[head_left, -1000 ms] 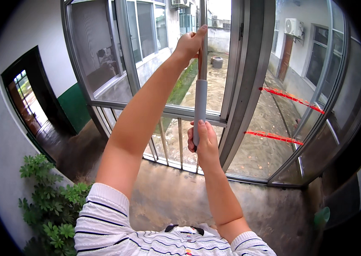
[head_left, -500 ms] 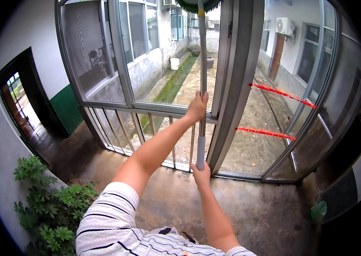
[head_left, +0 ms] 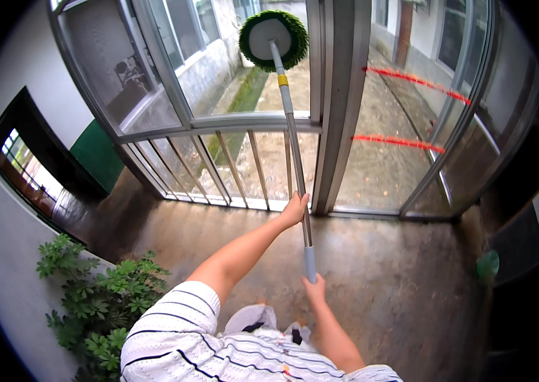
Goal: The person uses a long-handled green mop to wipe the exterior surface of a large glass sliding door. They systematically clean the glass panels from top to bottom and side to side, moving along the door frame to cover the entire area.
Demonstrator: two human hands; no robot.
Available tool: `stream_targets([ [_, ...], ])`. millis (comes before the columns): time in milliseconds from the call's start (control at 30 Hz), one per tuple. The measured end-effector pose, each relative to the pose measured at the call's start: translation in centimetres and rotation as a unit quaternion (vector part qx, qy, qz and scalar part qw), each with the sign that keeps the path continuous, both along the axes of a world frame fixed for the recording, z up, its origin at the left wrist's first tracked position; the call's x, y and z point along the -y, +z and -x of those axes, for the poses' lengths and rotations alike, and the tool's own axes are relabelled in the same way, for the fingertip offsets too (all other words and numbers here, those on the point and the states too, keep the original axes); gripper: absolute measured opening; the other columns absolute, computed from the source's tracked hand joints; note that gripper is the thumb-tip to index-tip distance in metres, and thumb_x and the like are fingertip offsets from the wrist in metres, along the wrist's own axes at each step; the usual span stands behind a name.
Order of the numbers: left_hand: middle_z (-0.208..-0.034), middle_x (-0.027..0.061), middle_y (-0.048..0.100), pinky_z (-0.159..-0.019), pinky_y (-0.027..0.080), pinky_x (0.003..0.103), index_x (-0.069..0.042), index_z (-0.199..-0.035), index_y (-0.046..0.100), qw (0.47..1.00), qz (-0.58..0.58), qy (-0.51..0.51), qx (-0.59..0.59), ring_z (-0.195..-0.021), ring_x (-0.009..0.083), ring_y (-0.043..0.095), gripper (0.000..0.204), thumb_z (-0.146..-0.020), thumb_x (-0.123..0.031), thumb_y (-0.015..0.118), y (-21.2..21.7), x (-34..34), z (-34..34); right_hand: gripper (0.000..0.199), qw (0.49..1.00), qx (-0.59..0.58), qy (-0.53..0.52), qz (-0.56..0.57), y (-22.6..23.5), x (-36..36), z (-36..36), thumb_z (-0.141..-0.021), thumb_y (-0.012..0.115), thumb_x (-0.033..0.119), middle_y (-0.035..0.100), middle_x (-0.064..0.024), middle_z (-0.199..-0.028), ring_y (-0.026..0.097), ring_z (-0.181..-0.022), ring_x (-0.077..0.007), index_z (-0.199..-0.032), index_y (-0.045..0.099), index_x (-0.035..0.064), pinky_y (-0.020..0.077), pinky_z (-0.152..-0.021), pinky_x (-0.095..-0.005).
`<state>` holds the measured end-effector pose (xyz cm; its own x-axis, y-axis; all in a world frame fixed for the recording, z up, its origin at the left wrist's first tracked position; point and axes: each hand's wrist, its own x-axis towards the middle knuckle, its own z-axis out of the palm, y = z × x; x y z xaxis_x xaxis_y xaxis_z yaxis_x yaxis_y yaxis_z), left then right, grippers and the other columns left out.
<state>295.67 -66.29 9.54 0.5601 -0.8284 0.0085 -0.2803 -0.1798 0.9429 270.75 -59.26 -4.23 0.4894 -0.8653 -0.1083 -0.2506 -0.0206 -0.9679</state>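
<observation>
The mop head (head_left: 274, 41) has dropped fully into view before the window pane (head_left: 231, 95); left hand (head_left: 295, 209) grips the pole (head_left: 294, 140), right hand (head_left: 313, 290) its grey handle (head_left: 309, 258); work seems underway, how much remains unclear

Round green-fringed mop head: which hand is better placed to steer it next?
Probably the left hand: it grips the silver metal pole higher, nearer the mop head. The right hand holds the lower end of the grey tubular grip.

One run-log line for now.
left hand: gripping metal pole | right hand: gripping grey handle | green mop head: in front of window | contact: unclear
</observation>
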Motion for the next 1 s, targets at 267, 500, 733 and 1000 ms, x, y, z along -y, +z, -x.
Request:
stream_targets([
  [267, -0.092, 0.0154, 0.058, -0.062, 0.057, 0.047, -0.009, -0.104, 0.032, 0.945, -0.099, -0.067, -0.304, -0.073, 0.0274, 0.066, 0.038, -0.097, -0.046, 0.035, -4.2, -4.4, 4.4, 0.026, 0.967, -0.242, -0.083, 0.008, 5.7, -4.8, 7.7, -0.069, 0.073, 0.026, 0.058, -0.0062, -0.062, 0.054, -0.056, -0.018, -0.076, 0.06, 0.0049, 0.0433, -0.057, -0.0343],
  [500, -0.094, 0.0159, 0.061, -0.071, 0.057, 0.045, -0.006, -0.099, 0.037, 0.899, -0.091, -0.134, -0.406, -0.081, 0.0296, 0.066, 0.037, -0.097, -0.044, 0.036, -5.2, -9.5, 0.6, 0.025, 0.924, -0.337, -0.16, 0.081, 7.3, -10.9, 4.3, -0.069, 0.073, 0.029, 0.062, -0.0123, -0.065, 0.06, -0.062, -0.0321, -0.075, 0.062, 0.0077, 0.0454, -0.06, -0.0401],
  [733, -0.096, 0.0166, 0.064, -0.073, 0.057, 0.043, -0.005, -0.101, 0.039, 0.885, -0.088, -0.189, -0.415, -0.081, 0.0294, 0.067, 0.038, -0.097, -0.043, 0.039, -4.0, -16.2, -4.8, 0.024, 0.94, -0.294, -0.157, 0.076, 7.5, -19.1, -0.7, -0.069, 0.073, 0.025, 0.06, -0.0147, -0.063, 0.059, -0.058, -0.0307, -0.072, 0.06, 0.0046, 0.0446, -0.057, -0.0383],
  [1000, -0.101, 0.0164, 0.064, -0.074, 0.057, 0.042, -0.005, -0.107, 0.038, 0.874, -0.085, -0.2, -0.434, -0.085, 0.0304, 0.067, 0.042, -0.096, -0.046, 0.039, -3.9, -19.9, -9.0, 0.021, 0.932, -0.308, -0.173, 0.077, 10.3, -22.8, -5.5, -0.068, 0.073, 0.021, 0.061, -0.0153, -0.065, 0.06, -0.061, -0.0318, -0.075, 0.062, 0.0049, 0.0452, -0.058, -0.0398],
])
